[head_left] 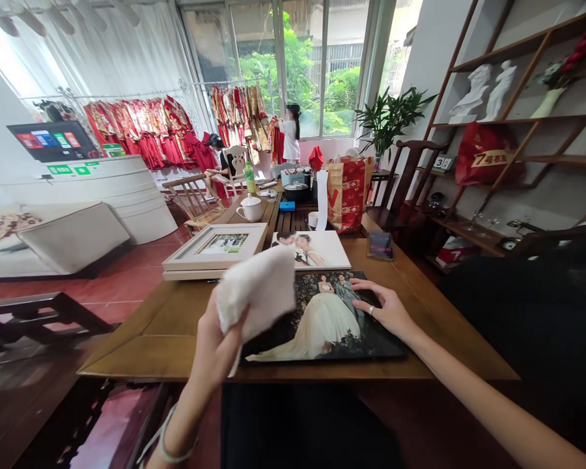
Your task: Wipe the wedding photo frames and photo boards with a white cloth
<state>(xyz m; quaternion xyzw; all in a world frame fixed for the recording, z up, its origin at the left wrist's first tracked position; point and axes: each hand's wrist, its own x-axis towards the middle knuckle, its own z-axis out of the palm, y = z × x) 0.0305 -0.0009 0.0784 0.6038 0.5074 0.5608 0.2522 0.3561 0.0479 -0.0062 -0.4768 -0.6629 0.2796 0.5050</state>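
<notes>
In my left hand (222,339) is a folded white cloth (258,293), held up over the left part of a dark wedding photo panel (332,326). My fingers and thumb are closed round the cloth's lower left side. The panel lies flat near the table's front edge and shows a couple, one in a long pale gown. My right hand (383,306), with a ring on one finger, rests on the panel's right side with its fingers spread. Part of the panel's left side is hidden behind the cloth and my left hand.
Behind the panel lie a pale framed picture (215,251) and a white photo panel (322,251). Farther back on the wooden table (141,332) stand a white lidded cup (250,208), a red paper bag (349,195) and a blue box (287,206). Two people are near the windows.
</notes>
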